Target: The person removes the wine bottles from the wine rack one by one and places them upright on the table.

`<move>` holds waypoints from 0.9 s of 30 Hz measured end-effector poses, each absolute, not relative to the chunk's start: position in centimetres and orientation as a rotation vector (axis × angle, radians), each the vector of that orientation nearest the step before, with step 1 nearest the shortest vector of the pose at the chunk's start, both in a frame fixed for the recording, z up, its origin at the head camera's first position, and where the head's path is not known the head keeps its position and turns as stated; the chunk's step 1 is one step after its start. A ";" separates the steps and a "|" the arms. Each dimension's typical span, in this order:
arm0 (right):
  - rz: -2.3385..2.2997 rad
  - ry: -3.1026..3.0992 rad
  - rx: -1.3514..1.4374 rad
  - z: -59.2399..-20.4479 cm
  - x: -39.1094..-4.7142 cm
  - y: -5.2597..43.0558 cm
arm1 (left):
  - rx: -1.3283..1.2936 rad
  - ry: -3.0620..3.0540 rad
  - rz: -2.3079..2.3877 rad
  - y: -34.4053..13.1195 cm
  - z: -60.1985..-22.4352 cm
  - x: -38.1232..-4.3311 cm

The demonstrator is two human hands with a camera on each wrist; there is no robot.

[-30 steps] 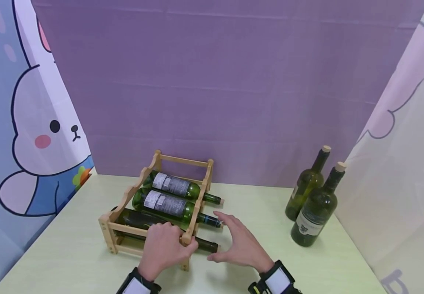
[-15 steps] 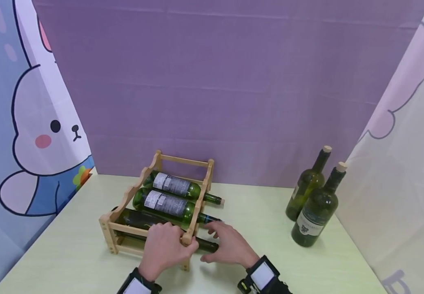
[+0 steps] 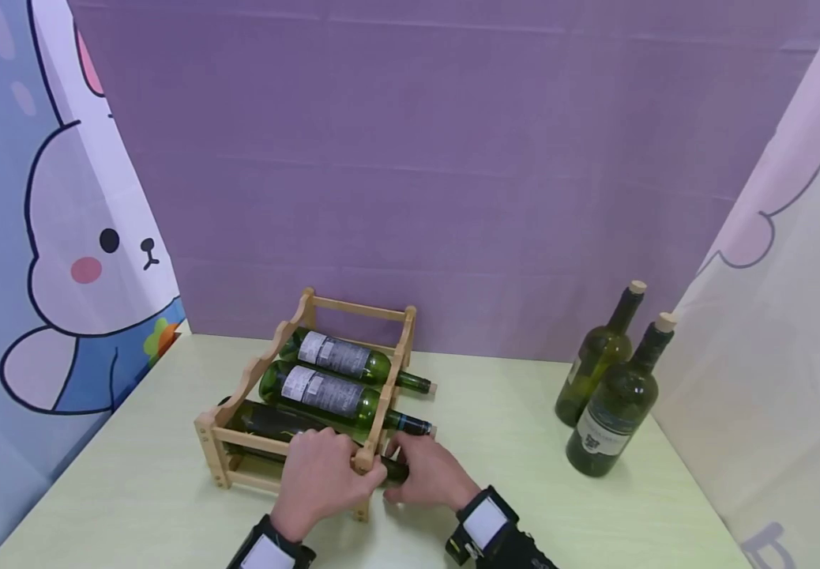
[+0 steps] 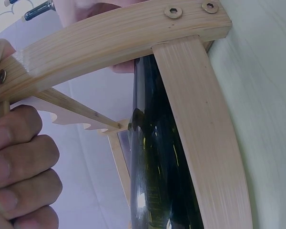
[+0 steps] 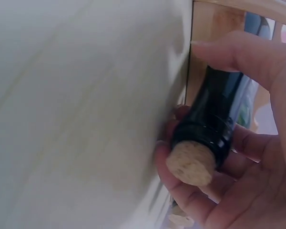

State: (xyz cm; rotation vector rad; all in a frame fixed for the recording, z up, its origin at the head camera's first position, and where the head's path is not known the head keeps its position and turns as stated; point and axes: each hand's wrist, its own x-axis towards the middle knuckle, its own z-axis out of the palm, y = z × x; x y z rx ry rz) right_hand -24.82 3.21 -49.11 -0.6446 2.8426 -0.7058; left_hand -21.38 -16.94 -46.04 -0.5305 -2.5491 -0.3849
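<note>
A small wooden wine rack stands on the table, with green glass bottles lying in it, necks pointing right. My left hand grips the rack's near top rail by its right corner; curled fingers show in the left wrist view. Around the neck of the nearest, dark wine bottle my right hand curls, thumb on one side and fingers on the other. That bottle's cork faces the right wrist camera. Behind it lie a middle wine bottle and a far wine bottle, both with pale labels.
Two corked bottles stand upright on the right side of the table: a front one with a white label and a rear one. A purple cloth backdrop rises behind the table, with printed cloths at both sides.
My right hand has moved left and closed round the nearest bottle's neck from a spread pose beside the bottle ends. The left hand keeps its grip on the rack.
</note>
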 end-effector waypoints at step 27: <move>-0.420 2.945 -0.760 -50.7 -25.9 1.1 | -0.532 -2.533 -0.429 -16.9 -45.8 -21.3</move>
